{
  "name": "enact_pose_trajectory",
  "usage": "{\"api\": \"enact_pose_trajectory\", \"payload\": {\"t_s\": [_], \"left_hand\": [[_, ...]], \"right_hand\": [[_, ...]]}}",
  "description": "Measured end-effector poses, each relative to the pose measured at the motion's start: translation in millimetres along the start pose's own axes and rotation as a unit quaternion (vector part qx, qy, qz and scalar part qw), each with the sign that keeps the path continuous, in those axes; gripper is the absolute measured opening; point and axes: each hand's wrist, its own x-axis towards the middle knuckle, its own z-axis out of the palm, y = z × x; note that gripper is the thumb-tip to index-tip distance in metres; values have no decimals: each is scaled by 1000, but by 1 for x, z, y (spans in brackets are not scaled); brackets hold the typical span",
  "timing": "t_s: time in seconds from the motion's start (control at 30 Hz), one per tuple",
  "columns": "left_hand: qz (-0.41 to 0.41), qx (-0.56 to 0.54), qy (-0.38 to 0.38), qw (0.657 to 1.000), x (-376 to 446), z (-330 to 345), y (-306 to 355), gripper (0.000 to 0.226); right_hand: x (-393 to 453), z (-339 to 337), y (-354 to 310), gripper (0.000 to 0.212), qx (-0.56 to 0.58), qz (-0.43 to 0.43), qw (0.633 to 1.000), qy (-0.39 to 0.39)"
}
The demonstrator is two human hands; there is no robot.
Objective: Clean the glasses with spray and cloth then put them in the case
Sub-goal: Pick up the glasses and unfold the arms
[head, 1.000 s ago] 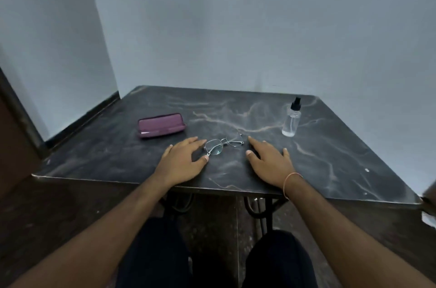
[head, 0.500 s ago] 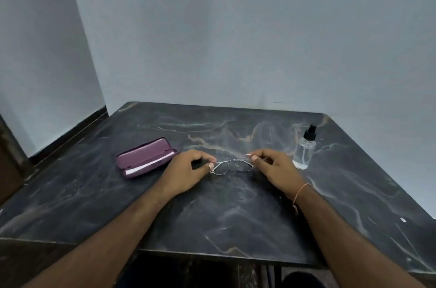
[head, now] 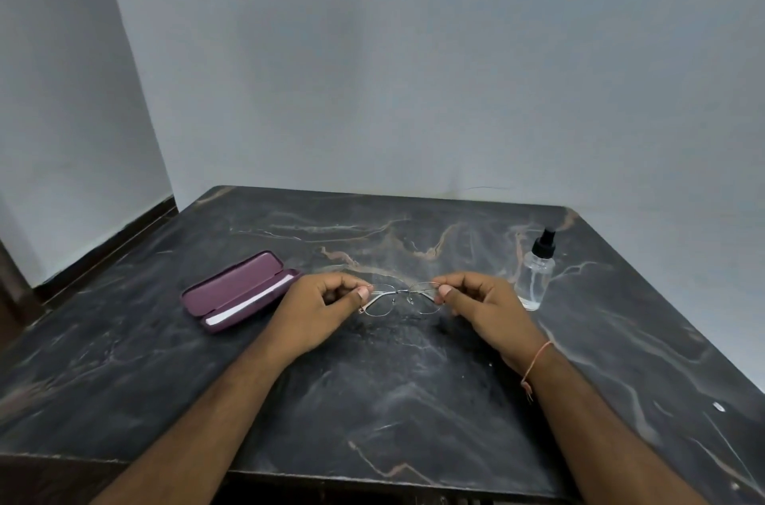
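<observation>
Thin metal-framed glasses [head: 400,299] hang just above the dark marble table [head: 372,401], held at both ends. My left hand [head: 321,308] pinches the left end of the frame, and my right hand [head: 482,308] pinches the right end. A maroon glasses case [head: 238,289] lies to the left of my left hand, its lid slightly ajar with a pale strip showing inside. A clear spray bottle [head: 536,277] with a black nozzle stands upright just right of my right hand. No cloth is visible.
The table sits in a corner against pale walls; its far edge meets the back wall. A small white speck [head: 718,406] lies near the right front edge. A dark skirting board [head: 103,248] runs along the left wall.
My hands went from resting flat beside the glasses to pinching both ends of the frame and lifting it slightly. The view has tilted up and moved closer to the table.
</observation>
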Motion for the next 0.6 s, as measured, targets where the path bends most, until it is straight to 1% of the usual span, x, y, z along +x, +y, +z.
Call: {"api": "enact_pose_trajectory", "payload": {"t_s": [0.23,0.43,0.6], "left_hand": [[-10,-5,-4,1000,1,-3,0,9],[-9,-16,-13,1000,0,-5,-1,11],[0,-20,-30,999,-2,-6,3,18]], "right_hand": [[-4,2,-2,12,-71,-11,997,10],[-7,1,-5,15,-33,-2,999,-13],[-8,-1,-7,17,-3,9,999,-31]]}}
